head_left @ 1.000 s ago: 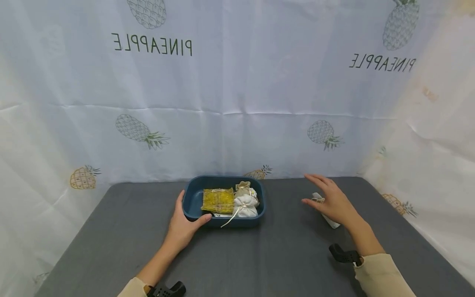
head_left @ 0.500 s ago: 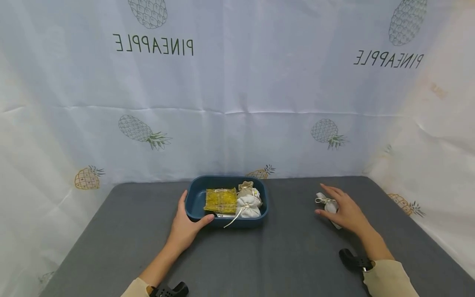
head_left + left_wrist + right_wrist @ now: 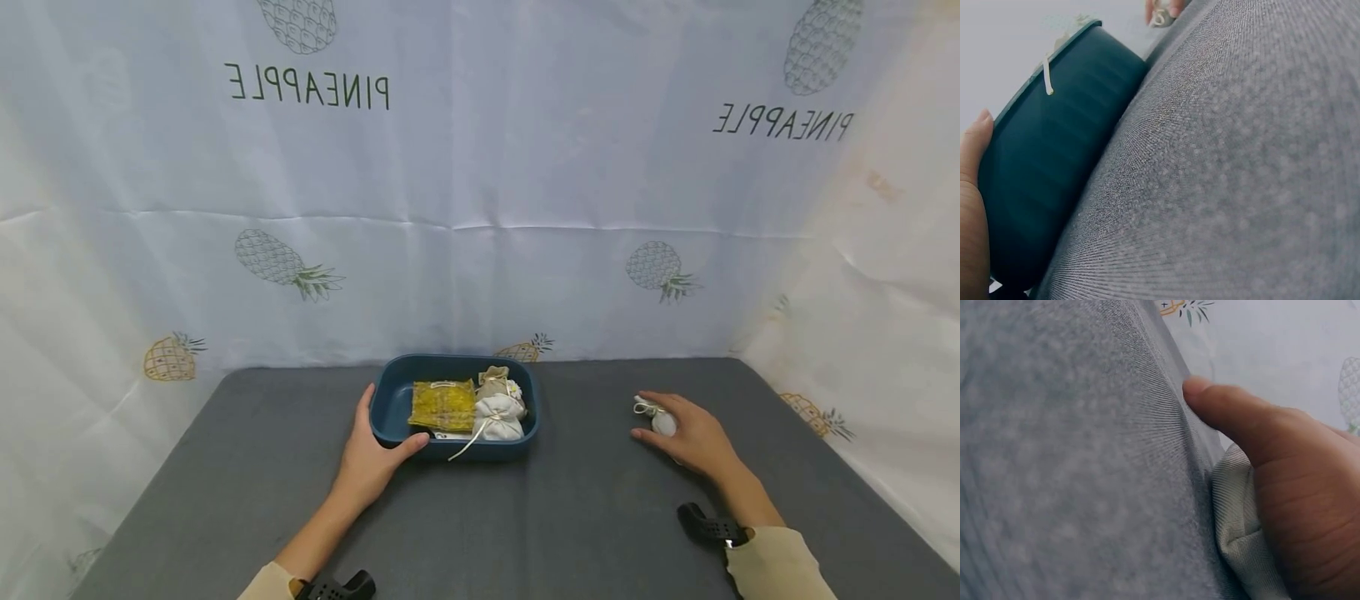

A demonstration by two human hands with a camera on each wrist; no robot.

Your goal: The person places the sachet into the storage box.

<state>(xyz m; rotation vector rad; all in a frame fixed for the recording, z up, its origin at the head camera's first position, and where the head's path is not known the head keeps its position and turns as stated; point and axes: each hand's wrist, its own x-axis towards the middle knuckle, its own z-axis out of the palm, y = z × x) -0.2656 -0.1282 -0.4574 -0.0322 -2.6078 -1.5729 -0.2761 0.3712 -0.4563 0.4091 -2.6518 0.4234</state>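
Note:
At the back middle of the table stands a dark blue box [image 3: 480, 450], seen from its side in the left wrist view. My left hand [image 3: 370, 460] grips its left end, thumb at the near rim and fingers along the outer wall. Inside lie a yellow packet [image 3: 443, 405], a white drawstring pouch [image 3: 498, 419] and a beige pouch [image 3: 492, 382]. Farther right, my right hand [image 3: 693, 435] arches over another white pouch [image 3: 663, 422] with a tied neck. Its thumb and fingers stand apart on either side of the pouch, which shows under the palm in the right wrist view.
The table has a dark grey cloth cover [image 3: 480, 533]. A white curtain [image 3: 487, 167] printed with pineapples hangs behind it and along both sides. A pale cord [image 3: 469, 446] from the boxed white pouch droops over the box's near rim.
My right hand has come down around the white pouch on the right, its thumb and fingers closer together. The left hand and the box have stayed in place.

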